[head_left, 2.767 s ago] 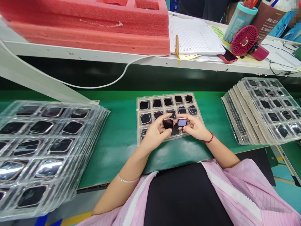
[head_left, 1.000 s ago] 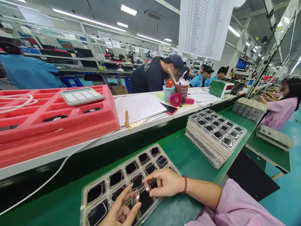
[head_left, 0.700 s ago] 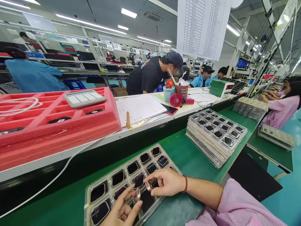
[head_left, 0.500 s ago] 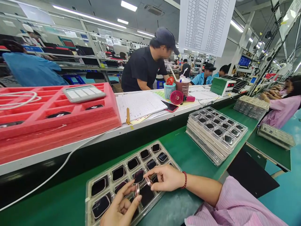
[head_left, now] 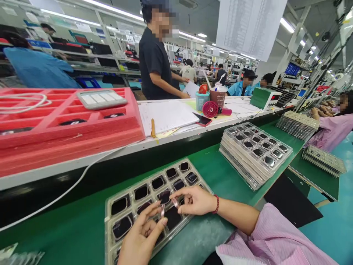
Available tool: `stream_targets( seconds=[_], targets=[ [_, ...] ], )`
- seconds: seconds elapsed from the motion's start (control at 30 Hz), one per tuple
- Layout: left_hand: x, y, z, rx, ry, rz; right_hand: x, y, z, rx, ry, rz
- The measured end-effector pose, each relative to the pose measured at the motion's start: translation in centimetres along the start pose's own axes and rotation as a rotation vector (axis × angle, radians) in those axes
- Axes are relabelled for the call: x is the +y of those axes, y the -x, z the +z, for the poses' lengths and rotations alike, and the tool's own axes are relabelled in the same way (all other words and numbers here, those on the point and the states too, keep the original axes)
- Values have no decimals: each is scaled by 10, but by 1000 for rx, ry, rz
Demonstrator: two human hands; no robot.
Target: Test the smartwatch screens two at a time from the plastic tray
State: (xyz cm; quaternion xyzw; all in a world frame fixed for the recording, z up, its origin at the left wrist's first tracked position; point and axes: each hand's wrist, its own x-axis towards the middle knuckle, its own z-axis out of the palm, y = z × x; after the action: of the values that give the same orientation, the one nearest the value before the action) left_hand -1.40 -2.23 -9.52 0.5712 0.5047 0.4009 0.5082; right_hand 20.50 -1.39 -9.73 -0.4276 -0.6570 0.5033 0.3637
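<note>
A clear plastic tray (head_left: 108,221) with several dark square watch-like pieces in its pockets lies on the green bench. Over its near side, my left hand (head_left: 143,228) pinches a small pinkish metallic piece (head_left: 162,211) between thumb and fingertips. Just to the right, my right hand (head_left: 195,200), with a red bead bracelet (head_left: 216,204) at the wrist, grips a similar pinkish piece (head_left: 174,202). The two pieces are close together but apart. Part of the tray is hidden under my hands.
Stacked trays (head_left: 248,162) stand on the bench at right, with more beyond. A red foam tray (head_left: 110,129), papers (head_left: 168,117), a pink fan (head_left: 210,109) and cups line the white shelf. A person in black (head_left: 156,62) stands behind it.
The person in black has straightened up from leaning and now holds a paper. The view has shifted slightly, showing clear plastic at the lower left. My hands keep nearly the same pose.
</note>
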Motion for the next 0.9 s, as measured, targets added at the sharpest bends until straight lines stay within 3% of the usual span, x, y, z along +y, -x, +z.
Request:
stream_targets(
  seconds=[0.1,0.2,0.53,0.63,0.73,0.8,0.9],
  targets=[
    [13,5,6,22,89,-36,2,3,-3,-77,-317,87],
    [20,7,14,-13,226,-23,2,4,-8,-79,-444,112],
    [14,7,18,-44,259,-27,-6,7,-11,-132,-295,62],
    [12,4,15,-28,221,-41,-2,3,-7,-93,-279,56],
    [10,8,7,51,45,-22,2,1,5,59,-146,-15],
    [6,16,-1,133,-173,37,1,3,17,155,79,-123],
    [-9,25,-16,136,-526,211,-2,4,34,146,506,-243]
  ],
)
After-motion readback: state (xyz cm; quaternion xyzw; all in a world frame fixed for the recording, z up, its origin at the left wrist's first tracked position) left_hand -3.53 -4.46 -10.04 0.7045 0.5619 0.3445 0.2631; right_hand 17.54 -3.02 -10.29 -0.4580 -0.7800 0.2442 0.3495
